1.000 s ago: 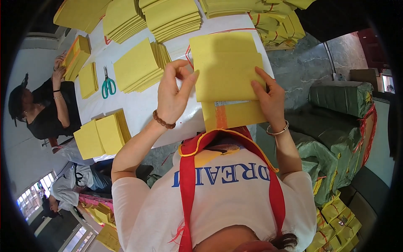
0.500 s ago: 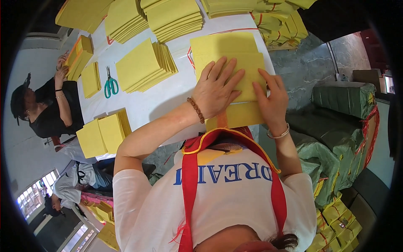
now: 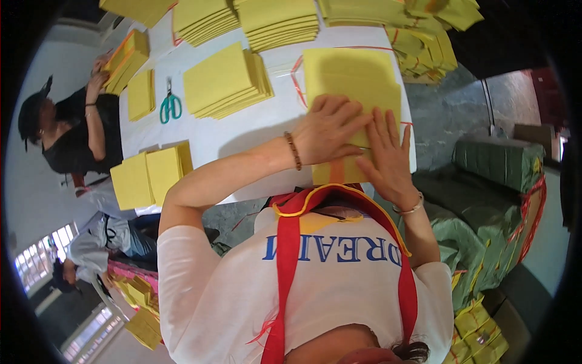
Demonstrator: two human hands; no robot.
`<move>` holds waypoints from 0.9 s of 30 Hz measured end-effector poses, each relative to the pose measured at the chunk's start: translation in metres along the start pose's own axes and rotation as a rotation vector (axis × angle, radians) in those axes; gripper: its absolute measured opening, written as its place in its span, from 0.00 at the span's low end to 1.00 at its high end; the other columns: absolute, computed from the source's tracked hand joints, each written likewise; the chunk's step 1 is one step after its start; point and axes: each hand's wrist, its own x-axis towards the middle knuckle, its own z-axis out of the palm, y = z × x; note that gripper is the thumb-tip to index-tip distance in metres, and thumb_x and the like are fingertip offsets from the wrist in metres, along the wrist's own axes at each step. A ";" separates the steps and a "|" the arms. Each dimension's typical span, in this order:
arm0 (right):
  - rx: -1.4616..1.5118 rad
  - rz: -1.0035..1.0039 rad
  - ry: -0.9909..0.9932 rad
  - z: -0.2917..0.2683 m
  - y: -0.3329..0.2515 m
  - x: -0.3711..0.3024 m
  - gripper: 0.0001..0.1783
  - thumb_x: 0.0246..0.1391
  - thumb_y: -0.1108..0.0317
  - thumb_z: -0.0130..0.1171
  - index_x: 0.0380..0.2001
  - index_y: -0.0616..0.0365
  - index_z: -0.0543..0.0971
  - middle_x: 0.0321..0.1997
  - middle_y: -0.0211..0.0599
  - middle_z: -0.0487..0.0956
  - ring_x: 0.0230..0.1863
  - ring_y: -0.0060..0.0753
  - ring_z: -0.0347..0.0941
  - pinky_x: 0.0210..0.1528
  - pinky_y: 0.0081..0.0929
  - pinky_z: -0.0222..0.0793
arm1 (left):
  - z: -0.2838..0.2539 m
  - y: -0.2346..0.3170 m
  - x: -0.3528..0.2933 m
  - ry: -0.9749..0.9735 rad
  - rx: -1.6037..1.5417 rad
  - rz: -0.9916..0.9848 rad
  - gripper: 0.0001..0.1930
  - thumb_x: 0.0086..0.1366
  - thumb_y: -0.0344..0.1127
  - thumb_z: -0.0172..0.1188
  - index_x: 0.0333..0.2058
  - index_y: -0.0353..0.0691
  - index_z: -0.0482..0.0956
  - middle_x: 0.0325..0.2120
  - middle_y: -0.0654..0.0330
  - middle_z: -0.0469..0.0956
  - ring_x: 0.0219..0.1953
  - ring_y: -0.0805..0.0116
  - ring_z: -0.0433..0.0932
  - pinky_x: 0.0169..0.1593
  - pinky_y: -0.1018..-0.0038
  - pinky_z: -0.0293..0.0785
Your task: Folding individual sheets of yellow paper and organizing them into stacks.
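1. Yellow paper packet (image 3: 351, 79) lies at the near right of a white-covered desk (image 3: 200, 136), in front of a person in a white shirt and red apron (image 3: 297, 200).
2. Both hands press on it: the left hand (image 3: 333, 130) lies flat with fingers extended, and the right hand (image 3: 388, 158) rests alongside, fingers stretched forward and thumb apart. Neither visibly grips anything.
3. An orange strip (image 3: 337, 168) shows on the packet's near end, close to the desk's near edge and the apron.
4. To the packet's right, a narrow white margin runs to the desk's right edge; grey floor (image 3: 439, 100) spreads beyond it.
5. White surface stretches left, between the left forearm and a fanned yellow stack (image 3: 218, 85). Teal-handled scissors (image 3: 170, 97) lie farther left, beside a small stack (image 3: 140, 97).
6. More yellow piles (image 3: 276, 24) line the far side, and two leaning near-left stacks (image 3: 163, 176) sit by that edge.
7. At far left, a co-worker in black (image 3: 79, 136) handles a yellow block (image 3: 128, 64); another person in pale clothing (image 3: 100, 246) is at near left.
8. Green-wrapped bundles (image 3: 497, 161) fill the right side of the room.
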 end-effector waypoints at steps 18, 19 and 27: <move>1.360 0.311 0.517 -0.021 0.035 0.010 0.30 0.64 0.48 0.29 0.60 0.58 0.58 0.59 0.43 0.65 0.61 0.36 0.59 0.60 0.33 0.55 | -0.093 -0.043 -0.060 0.521 0.464 -0.067 0.23 0.47 0.22 0.52 0.47 0.35 0.72 0.41 0.54 0.75 0.45 0.60 0.74 0.47 0.68 0.71; 1.362 0.314 0.520 -0.020 0.036 0.009 0.30 0.64 0.48 0.29 0.60 0.58 0.58 0.59 0.43 0.65 0.61 0.36 0.59 0.60 0.33 0.55 | -0.103 -0.063 -0.077 0.515 0.530 -0.106 0.24 0.47 0.20 0.52 0.47 0.36 0.72 0.42 0.54 0.75 0.45 0.59 0.73 0.47 0.68 0.71; 1.133 0.258 0.540 -0.021 0.002 0.032 0.18 0.60 0.65 0.48 0.50 0.62 0.70 0.47 0.38 0.75 0.50 0.26 0.69 0.54 0.24 0.60 | -0.064 -0.146 -0.158 0.281 0.644 -0.339 0.24 0.48 0.22 0.53 0.48 0.37 0.71 0.44 0.53 0.75 0.45 0.58 0.73 0.48 0.66 0.70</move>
